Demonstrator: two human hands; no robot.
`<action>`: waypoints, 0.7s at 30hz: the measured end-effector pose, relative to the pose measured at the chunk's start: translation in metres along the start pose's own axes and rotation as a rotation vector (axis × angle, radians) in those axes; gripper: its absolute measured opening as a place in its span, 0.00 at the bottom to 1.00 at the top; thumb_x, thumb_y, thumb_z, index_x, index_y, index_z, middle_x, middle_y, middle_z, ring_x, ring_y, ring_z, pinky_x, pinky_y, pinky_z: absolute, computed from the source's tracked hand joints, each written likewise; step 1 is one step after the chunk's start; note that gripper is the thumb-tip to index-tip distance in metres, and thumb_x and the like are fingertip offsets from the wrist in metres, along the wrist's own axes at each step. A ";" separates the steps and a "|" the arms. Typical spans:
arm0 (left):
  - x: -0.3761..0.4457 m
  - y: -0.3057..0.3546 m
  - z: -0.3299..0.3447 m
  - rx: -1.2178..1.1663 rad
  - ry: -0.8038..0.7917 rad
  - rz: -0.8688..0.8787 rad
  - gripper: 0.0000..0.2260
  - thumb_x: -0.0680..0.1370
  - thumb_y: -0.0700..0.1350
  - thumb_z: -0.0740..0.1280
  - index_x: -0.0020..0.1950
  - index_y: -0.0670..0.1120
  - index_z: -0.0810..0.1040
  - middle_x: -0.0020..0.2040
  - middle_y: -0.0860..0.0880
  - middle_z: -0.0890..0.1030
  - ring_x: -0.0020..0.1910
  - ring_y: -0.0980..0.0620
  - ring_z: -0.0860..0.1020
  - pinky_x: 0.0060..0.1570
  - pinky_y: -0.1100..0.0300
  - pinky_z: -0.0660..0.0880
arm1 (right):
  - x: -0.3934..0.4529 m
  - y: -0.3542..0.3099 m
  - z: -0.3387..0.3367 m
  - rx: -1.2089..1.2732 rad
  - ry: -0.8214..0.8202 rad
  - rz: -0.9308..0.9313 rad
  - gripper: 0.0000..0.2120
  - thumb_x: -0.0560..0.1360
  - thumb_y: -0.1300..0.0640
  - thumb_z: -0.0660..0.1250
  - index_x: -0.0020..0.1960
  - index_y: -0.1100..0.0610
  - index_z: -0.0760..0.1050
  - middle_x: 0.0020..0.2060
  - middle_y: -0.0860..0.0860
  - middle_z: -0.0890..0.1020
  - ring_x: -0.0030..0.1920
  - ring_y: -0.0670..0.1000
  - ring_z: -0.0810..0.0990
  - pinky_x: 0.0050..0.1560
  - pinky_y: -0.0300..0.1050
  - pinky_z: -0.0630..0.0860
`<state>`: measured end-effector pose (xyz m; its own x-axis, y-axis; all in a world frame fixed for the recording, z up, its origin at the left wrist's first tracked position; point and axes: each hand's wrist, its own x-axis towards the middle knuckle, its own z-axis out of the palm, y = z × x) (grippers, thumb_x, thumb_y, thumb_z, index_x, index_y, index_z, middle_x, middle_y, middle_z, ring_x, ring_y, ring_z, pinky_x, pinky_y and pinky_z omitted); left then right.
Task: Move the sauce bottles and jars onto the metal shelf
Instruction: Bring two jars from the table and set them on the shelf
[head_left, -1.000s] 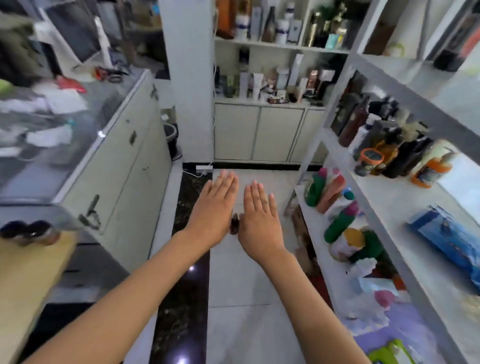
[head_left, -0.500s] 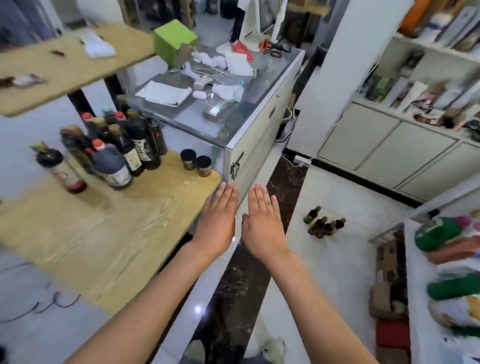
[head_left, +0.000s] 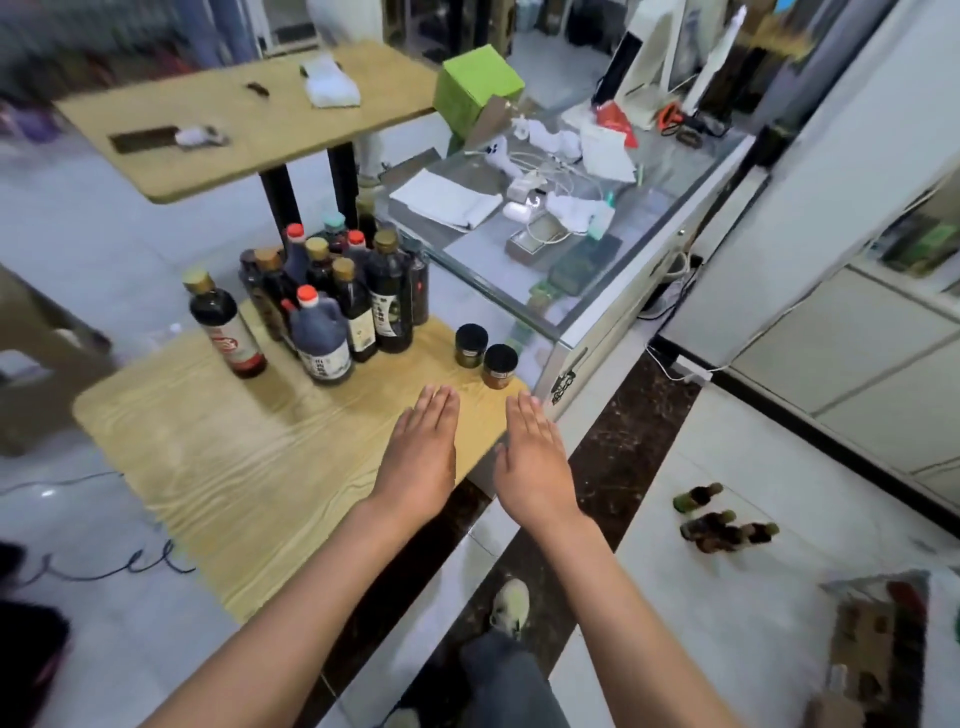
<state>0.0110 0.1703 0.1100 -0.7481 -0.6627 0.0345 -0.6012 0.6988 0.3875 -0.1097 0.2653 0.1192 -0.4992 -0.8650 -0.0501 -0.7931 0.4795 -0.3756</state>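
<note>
1. Nearest in, both arms reach forward: the left hand (head_left: 423, 457) and right hand (head_left: 535, 460) hover flat, fingers (head_left: 434, 410) straight and together, holding nothing at all.
2. Below them lies the wooden surface (head_left: 234, 467); its near right corner sits under the palms, and the right hand already overhangs that edge.
3. Just past the fingertips, two small jars (head_left: 485, 356) stand right at the right edge. Risk, as I judge it: a sideways brush would tip one off onto the floor.
4. Farther back, the sauce bottles (head_left: 332, 306) crowd the far edge, touching one another. Pulling an inner one first could topple neighbours, so the outer ones look safer.
5. Open room: the bare near half of the surface gives a clear approach. The glass counter (head_left: 597, 291) hems in the right side.
6. The metal shelf is out of view.
</note>
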 end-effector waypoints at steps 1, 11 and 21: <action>0.013 -0.002 0.004 0.001 -0.003 -0.009 0.27 0.82 0.40 0.53 0.79 0.43 0.47 0.80 0.47 0.49 0.79 0.50 0.44 0.77 0.54 0.47 | 0.014 0.007 0.002 0.020 -0.009 -0.005 0.28 0.82 0.59 0.54 0.80 0.59 0.51 0.80 0.55 0.51 0.80 0.51 0.47 0.79 0.47 0.45; 0.152 -0.006 0.038 0.067 -0.165 -0.095 0.26 0.83 0.45 0.54 0.79 0.43 0.50 0.80 0.46 0.51 0.79 0.50 0.46 0.77 0.53 0.48 | 0.154 0.097 0.021 0.155 -0.188 0.035 0.26 0.82 0.58 0.57 0.78 0.57 0.58 0.79 0.56 0.58 0.79 0.54 0.56 0.77 0.46 0.53; 0.250 -0.034 0.086 -0.087 -0.205 -0.337 0.26 0.78 0.41 0.64 0.76 0.43 0.61 0.76 0.39 0.60 0.76 0.42 0.56 0.75 0.53 0.55 | 0.241 0.114 0.072 0.144 -0.451 0.146 0.32 0.80 0.49 0.63 0.79 0.52 0.52 0.77 0.58 0.57 0.73 0.61 0.66 0.67 0.54 0.70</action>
<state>-0.1795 0.0035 0.0265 -0.5587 -0.7775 -0.2887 -0.8031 0.4201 0.4226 -0.2956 0.1006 -0.0024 -0.3756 -0.7835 -0.4951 -0.6543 0.6025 -0.4571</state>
